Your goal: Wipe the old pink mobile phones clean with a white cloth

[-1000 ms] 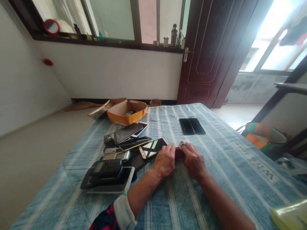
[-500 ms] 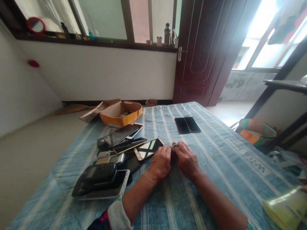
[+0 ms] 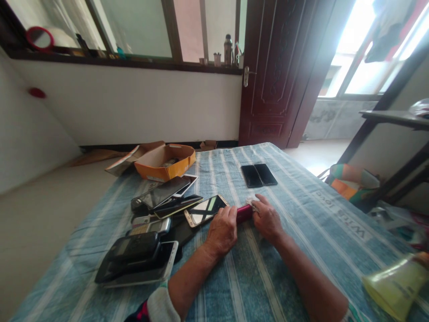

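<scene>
My left hand (image 3: 222, 230) is closed around the left end of a dark pink phone-like object (image 3: 244, 214), whose narrow side shows between my hands. A crumpled whitish wipe (image 3: 252, 202) is pinched in my right hand (image 3: 268, 220) against the object's right end. Just left of my left hand lies a gold-framed smartphone (image 3: 205, 211) with a reflective screen. Beyond my hands, two black phones (image 3: 252, 175) lie side by side on the striped blue cloth (image 3: 301, 232).
At left is a pile of old phones (image 3: 167, 192), with a black device (image 3: 134, 246) resting on a white-edged tablet (image 3: 167, 268). An orange open box (image 3: 164, 172) stands behind them. A yellow translucent container (image 3: 392, 286) is at the right edge.
My right hand has moved right, away from my left, with the wipe, so more of the dark pink object shows. The view has shifted slightly.
</scene>
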